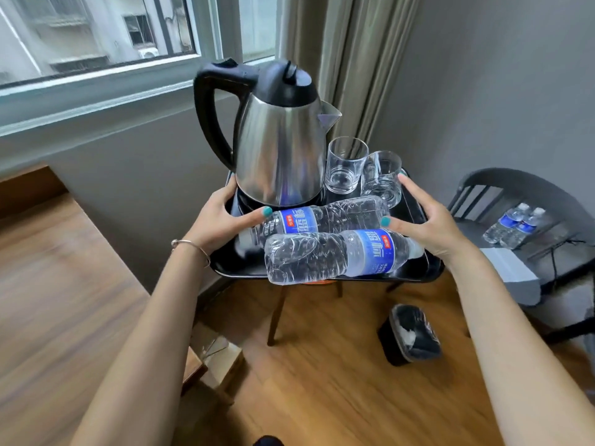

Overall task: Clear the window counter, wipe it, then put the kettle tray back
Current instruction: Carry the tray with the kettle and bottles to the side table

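1. Wooden counter (48,268) runs below the window at far left; no cloth shows on it, so whether it has been wiped cannot be told.
2. Left hand (222,217) grips the left rim of the glossy black rectangular tray (415,268), thumb lying over the rim and the other fingers hidden beneath.
3. On the tray stands an upright stainless-steel kettle with a black handle and lid (277,140); the handle points left toward the window, the spout right toward the curtain.
4. Two clear plastic water bottles with blue labels (325,239) lie flat at the front, long axes running left to right, the nearer one overhanging the tray's front rim.
5. Two empty clear drinking glasses (363,175) stand upright just right of the kettle.
6. Right hand (428,220) holds the right rim, fingers spread.
7. Judgement: the tray hangs in the air above a small stand, off the counter, so it is either being cleared away or carried back; which cannot be told.
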The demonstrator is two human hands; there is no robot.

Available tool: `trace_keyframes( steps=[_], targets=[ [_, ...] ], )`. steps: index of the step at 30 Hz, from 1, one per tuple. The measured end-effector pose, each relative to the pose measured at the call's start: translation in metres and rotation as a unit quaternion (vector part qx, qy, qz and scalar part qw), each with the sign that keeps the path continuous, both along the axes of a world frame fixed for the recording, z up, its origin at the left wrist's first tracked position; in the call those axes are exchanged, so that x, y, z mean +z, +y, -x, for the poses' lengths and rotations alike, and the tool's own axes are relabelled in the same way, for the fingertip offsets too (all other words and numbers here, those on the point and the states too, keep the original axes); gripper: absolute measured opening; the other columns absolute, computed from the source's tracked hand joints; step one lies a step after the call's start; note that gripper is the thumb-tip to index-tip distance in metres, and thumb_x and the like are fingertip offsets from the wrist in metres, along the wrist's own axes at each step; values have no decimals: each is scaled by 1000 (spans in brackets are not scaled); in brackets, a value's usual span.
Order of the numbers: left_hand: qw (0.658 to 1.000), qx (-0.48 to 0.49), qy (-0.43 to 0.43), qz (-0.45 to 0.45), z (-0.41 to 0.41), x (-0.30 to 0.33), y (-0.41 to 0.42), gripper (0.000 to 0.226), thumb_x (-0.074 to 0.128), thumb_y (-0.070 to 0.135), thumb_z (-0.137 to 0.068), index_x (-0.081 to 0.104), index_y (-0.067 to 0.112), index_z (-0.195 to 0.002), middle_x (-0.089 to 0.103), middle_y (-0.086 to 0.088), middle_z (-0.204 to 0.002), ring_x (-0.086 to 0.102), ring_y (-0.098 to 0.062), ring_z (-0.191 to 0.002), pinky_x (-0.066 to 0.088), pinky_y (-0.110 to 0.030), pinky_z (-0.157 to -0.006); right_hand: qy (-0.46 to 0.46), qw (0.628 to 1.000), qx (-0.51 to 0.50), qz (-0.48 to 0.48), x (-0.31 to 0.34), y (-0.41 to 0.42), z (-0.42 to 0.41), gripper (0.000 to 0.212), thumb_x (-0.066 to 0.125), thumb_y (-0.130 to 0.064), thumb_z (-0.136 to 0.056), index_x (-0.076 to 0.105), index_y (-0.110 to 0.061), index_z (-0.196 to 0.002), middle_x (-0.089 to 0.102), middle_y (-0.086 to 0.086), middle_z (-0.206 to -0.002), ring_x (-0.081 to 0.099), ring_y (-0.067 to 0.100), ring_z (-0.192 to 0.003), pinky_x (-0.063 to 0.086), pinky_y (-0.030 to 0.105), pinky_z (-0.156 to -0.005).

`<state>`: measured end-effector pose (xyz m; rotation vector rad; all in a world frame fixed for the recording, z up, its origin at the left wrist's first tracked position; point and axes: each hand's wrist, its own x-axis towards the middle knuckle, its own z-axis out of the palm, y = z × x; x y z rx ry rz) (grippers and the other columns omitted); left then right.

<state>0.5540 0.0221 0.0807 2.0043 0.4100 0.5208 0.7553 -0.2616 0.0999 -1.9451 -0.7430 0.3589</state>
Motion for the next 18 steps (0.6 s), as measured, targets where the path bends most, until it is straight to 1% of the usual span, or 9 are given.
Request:
trace_keyframes(
  steps=[3, 5, 7, 9, 11, 13, 15, 17, 18],
  targets=[
    [1000, 10, 5, -8, -26, -7, 0, 60, 73, 13, -82, 37, 39, -123, 45, 36, -107, 42, 37, -90, 29, 8, -75, 7, 1000, 6, 8, -11, 3, -30, 84, 82, -26, -73, 40, -42, -143, 40, -24, -142, 34, 4, -138, 28, 36, -117],
    [1000, 18, 12, -21, -42, -11, 4, 63, 75, 16, -81, 35, 40, -124, 43, 35, -107, 40, 36, -92, 28, 8, -75, 6, 1000, 6, 11, -16, 9, -51, 85, 83, -35, -66, 42, -48, -139, 43, -19, -144, 37, 6, -137, 29, 41, -117],
    [1000, 23, 18, -4, -58, -17, 12, 69, 80, 32, -76, 34, 46, -125, 46, 31, -111, 44, 26, -100, 27, 8, -78, 14, 1000, 10, 17, -21, 17, -72, 86, 84, -49, -58, 43, -57, -133, 46, -16, -145, 40, 8, -137, 32, 45, -116],
    [999, 33, 24, -5, -76, -23, 22, 71, 77, 52, -66, 33, 57, -122, 47, 28, -118, 42, 8, -116, 26, 7, -82, 22, 999, 18, 16, -30, 27, -92, 88, 85, -62, -52, 43, -64, -130, 46, -16, -144, 41, 10, -136, 33, 47, -115],
    [999, 37, 26, -5, -95, -31, 34, 69, 75, 54, -64, 32, 63, -118, 44, 36, -117, 40, 3, -121, 26, 6, -84, 22, 999, 19, 15, -40, 38, -113, 92, 84, -66, -48, 42, -64, -130, 46, -17, -144, 40, 9, -137, 32, 47, -115],
    [999, 39, 19, -11, -111, -36, 45, 69, 74, 56, -64, 32, 66, -119, 42, 41, -117, 41, 5, -120, 27, 4, -87, 13, 1000, 19, 9, -50, 51, -131, 90, 85, -63, -52, 42, -62, -132, 45, -18, -144, 38, 7, -138, 30, 45, -117],
    [999, 36, 11, -12, -127, -43, 53, 69, 75, 54, -67, 34, 63, -122, 45, 39, -119, 44, 14, -117, 29, 2, -88, 6, 1000, 19, 1, -58, 61, -147, 88, 83, -51, -57, 42, -57, -134, 44, -21, -141, 35, 5, -138, 27, 42, -118],
    [999, 36, 7, -7, -140, -51, 58, 68, 79, 37, -76, 34, 56, -123, 46, 38, -116, 42, 27, -107, 30, 4, -84, -2, 1000, 22, -2, -66, 70, -160, 89, 82, -44, -59, 42, -50, -138, 43, -22, -141, 34, 3, -138, 25, 40, -119],
    [999, 37, 8, -8, -145, -57, 60, 67, 79, 29, -78, 34, 53, -123, 46, 37, -116, 42, 30, -104, 30, 5, -82, -4, 1000, 23, -3, -70, 73, -167, 90, 83, -44, -59, 42, -48, -139, 43, -21, -142, 34, 2, -138, 25, 39, -119]
  ],
)
